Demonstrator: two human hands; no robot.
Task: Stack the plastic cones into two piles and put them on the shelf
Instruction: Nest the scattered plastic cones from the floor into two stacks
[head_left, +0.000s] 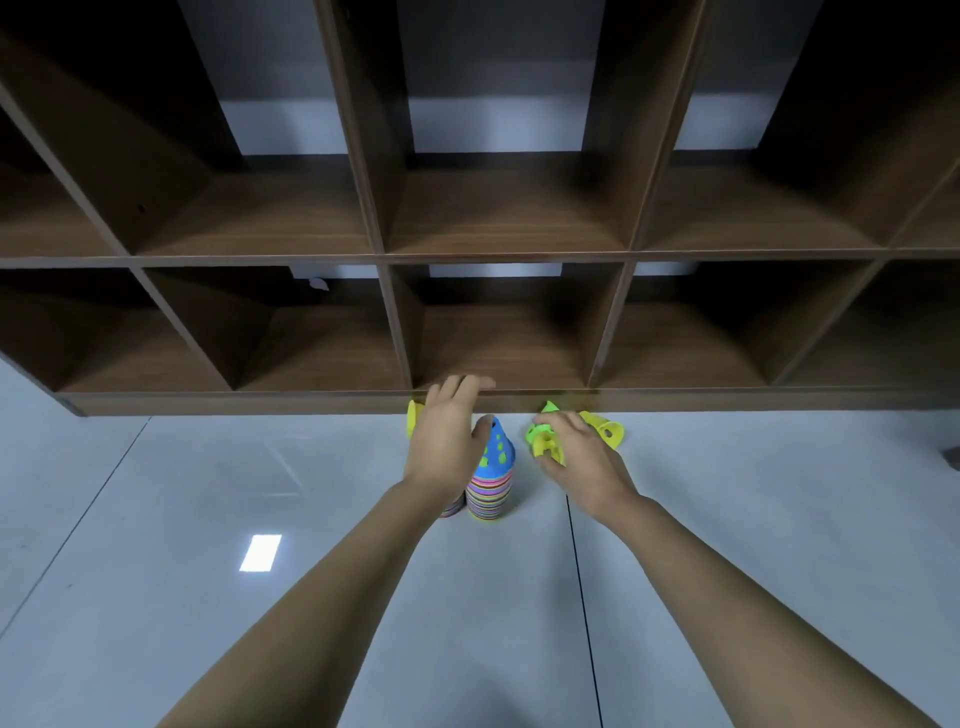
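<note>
A tall pile of many-coloured cones (491, 480) topped by a blue cone stands on the floor before the shelf. A second pile (452, 506) is mostly hidden behind my left wrist. My left hand (449, 434) hovers with straight fingers over that pile, beside a yellow cone (413, 418). My right hand (579, 457) holds a yellow cone (548, 447) between thumb and fingers. A green cone (540, 423) and another yellow cone (605, 428) lie on the floor just beyond it.
The dark wooden shelf (498, 395) has open compartments in two rows; its bottom edge runs just behind the cones. Grey tiled floor (260, 519) spreads to both sides and towards me.
</note>
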